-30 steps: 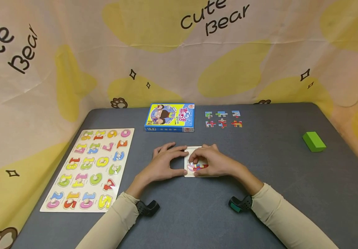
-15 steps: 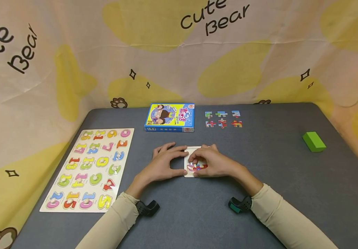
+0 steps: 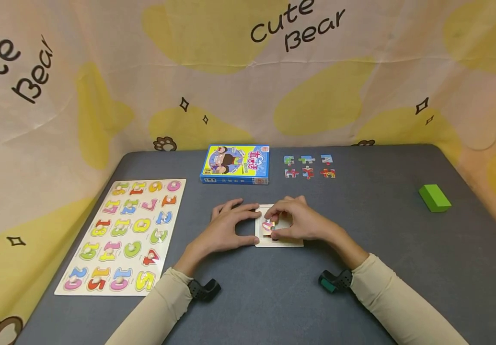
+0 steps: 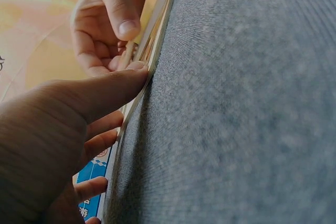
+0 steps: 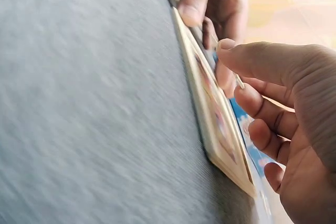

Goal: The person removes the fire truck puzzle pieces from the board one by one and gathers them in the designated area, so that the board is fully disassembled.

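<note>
A small wooden puzzle board lies flat on the table in front of the person. My left hand touches the board's left edge, thumb near the lower corner and fingertips near the upper one. Over the board, my right hand pinches a small printed puzzle piece between thumb and fingers. The right wrist view shows this piece edge-on and raised above the board, whose recess carries a coloured picture. Part of that recess is hidden by the right hand in the head view.
A number board with knobbed pieces lies at the left. Behind the hands is a blue and yellow card box. Several loose jigsaw pieces are set in two rows beside it. A green block sits far right.
My right hand has lifted slightly up and right, with the puzzle piece now tilted and raised in its pinch. My left hand has stayed at the board's edge.
</note>
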Action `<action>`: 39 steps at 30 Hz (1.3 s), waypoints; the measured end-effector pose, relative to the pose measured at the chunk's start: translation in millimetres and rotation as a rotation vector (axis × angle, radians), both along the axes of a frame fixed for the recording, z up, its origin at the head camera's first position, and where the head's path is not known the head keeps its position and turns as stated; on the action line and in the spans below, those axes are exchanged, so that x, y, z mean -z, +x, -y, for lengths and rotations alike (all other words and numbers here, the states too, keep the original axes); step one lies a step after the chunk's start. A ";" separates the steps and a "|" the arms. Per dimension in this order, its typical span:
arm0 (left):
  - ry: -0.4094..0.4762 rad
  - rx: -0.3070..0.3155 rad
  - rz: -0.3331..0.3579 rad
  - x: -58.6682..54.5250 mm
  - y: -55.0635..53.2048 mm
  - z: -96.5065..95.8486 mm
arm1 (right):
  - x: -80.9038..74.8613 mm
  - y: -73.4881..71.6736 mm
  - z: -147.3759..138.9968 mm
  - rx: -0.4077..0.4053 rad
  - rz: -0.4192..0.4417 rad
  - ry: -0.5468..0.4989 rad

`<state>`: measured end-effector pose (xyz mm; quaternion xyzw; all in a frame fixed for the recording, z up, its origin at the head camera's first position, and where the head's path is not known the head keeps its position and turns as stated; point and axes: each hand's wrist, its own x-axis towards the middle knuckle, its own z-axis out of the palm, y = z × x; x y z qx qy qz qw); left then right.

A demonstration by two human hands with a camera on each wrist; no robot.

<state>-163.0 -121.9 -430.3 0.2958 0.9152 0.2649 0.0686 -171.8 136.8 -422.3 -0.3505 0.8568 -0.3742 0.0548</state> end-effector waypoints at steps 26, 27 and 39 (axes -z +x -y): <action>0.012 -0.011 0.028 0.8 1.8 0.1 | 12.9 -49.5 -51.3 0.251 0.034 -0.008; 0.013 -0.010 0.026 1.1 1.9 0.3 | 13.0 -51.3 -51.7 0.250 0.025 -0.007; 0.007 -0.008 0.020 0.4 2.3 -0.3 | 14.7 -64.7 -56.1 0.263 -0.032 0.034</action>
